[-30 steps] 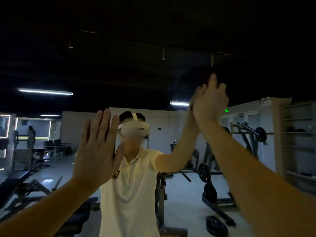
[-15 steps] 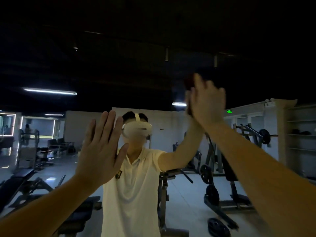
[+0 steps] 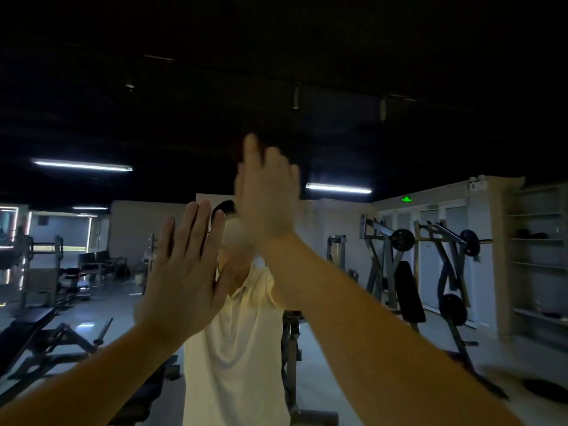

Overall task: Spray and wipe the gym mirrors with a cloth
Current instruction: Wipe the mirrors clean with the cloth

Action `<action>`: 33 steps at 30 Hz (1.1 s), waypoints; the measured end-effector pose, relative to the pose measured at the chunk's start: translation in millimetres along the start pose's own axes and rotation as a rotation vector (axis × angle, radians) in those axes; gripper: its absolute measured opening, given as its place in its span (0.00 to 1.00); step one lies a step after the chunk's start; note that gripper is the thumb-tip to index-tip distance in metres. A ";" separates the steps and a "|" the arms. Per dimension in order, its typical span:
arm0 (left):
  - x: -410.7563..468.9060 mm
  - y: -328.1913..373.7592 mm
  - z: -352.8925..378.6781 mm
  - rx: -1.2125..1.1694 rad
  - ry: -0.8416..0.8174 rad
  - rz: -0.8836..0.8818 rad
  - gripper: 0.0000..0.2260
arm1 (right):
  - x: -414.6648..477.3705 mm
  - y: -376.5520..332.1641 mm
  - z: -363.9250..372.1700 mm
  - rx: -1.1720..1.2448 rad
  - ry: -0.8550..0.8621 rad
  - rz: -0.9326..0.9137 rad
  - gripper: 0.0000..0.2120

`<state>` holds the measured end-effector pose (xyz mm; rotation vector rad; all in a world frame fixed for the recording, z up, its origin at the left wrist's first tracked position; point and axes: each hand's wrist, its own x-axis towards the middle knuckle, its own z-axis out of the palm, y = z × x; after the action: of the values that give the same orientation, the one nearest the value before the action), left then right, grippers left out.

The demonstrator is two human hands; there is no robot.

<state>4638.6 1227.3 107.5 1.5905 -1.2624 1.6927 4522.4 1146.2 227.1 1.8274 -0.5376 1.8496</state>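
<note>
Left hand [image 3: 181, 281] flat on large wall mirror [image 3: 338, 133], fingers [image 3: 192, 232] straight, together; right hand [image 3: 267, 198] above them, blurred, grip unreadable.

I'm facing a dim gym through its wall mirror [image 3: 338, 50]: plate-loaded machines [image 3: 376, 256], weight benches [image 3: 29, 319], storage shelves [image 3: 538, 264].

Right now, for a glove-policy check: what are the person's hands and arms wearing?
Nothing on either: the left hand and right hand are gloveless, with no ring, watch or band visible, though the right is motion-blurred. The left forearm and right forearm are bare, no sleeve in view. The mirror reflection shows a pale short-sleeved collared shirt.
</note>
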 end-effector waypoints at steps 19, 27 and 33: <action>-2.5 1.0 -1.1 0.018 -0.035 -0.030 0.33 | 7.1 133.7 -29.7 -0.206 0.092 0.312 0.23; -3.3 -7.4 -6.1 0.055 -0.132 0.021 0.38 | -20.7 35.6 -6.8 -0.029 0.001 0.002 0.24; -38.9 -20.8 -33.3 0.087 -0.178 -0.039 0.34 | -128.4 29.1 -6.1 0.035 -0.114 -0.444 0.24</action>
<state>4647.4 1274.4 80.0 1.8405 -1.2472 1.6313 4499.2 1118.2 100.4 1.8967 -0.1185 1.4715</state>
